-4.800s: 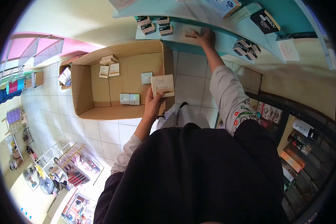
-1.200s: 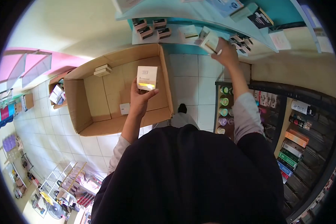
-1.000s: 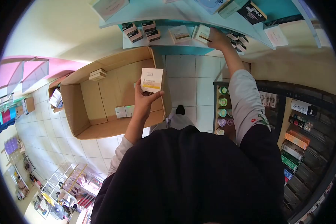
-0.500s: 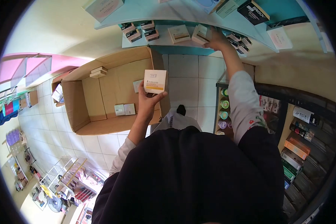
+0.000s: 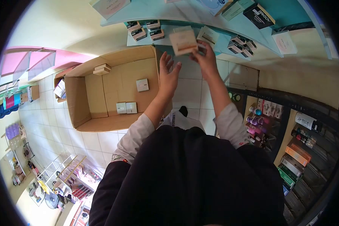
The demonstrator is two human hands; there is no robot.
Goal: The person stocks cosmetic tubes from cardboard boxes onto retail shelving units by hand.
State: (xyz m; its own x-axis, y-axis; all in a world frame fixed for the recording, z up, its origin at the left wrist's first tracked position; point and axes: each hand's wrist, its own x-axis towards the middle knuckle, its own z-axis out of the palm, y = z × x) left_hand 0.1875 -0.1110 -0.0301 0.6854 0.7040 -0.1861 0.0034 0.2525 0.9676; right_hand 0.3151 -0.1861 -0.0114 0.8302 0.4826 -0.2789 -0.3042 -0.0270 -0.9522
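A small cream-coloured product box (image 5: 183,42) with an orange band is in my right hand (image 5: 206,58), held by its lower right corner and blurred by motion. It is in front of the lower shelf. My left hand (image 5: 168,75) is just left of and below it, fingers spread, holding nothing. On the shelf a similar cream box (image 5: 208,36) stands behind my right fingers, and another is mostly hidden by the held box. The large open cardboard carton (image 5: 87,126) lies left of my left hand. Inside it are several small boxes, one pale box (image 5: 142,85) among them.
Small stacked boxes (image 5: 138,34) stand on the lower shelf (image 5: 133,42), with more stacks (image 5: 242,46) at its right. Above, the upper shelf (image 5: 150,15) overhangs and carries a black box (image 5: 259,16). A dark display rack (image 5: 280,120) with products stands at right.
The cream box has passed from my left hand to my right and moved up and right toward the shelf. My right hand has come left from the shelf box; my left hand has opened.
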